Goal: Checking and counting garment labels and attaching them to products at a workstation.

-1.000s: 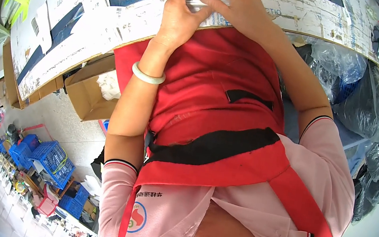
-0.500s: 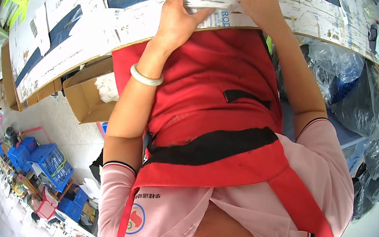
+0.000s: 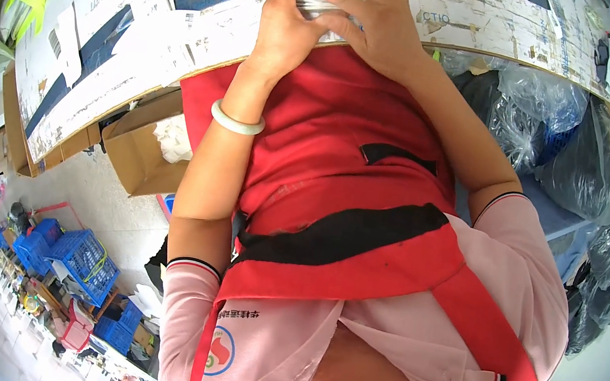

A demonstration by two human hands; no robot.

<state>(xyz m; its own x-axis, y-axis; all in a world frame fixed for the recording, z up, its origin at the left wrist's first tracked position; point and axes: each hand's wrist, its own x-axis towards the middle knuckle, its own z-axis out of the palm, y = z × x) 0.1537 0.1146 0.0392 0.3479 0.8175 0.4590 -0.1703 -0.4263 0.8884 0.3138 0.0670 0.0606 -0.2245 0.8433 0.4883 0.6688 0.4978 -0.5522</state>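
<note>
At the top of the view, a white bundle (image 3: 312, 4) of thin, layered pieces lies between my two hands at the front of the worktable. My left hand (image 3: 287, 30) is curled around its left end, with a pale bangle on the wrist. From the right, my right hand (image 3: 384, 24) closes over the bundle, its fingers laid across the top and its thumb near the left thumb. Most of the bundle is hidden by the fingers, so its exact kind cannot be made out. Under the hands is the worktable (image 3: 210, 35), covered with white and blue printed cardboard.
Below the table at left stands an open cardboard box (image 3: 134, 159) with white material inside. Clear plastic bags (image 3: 589, 168) crowd the right side. Blue plastic baskets (image 3: 87, 269) sit on the floor at lower left. A neon-yellow piece (image 3: 28, 7) lies at the table's far left.
My right hand has moved left and now covers much of the white bundle, which was more exposed before. My left hand has stayed nearly in place.
</note>
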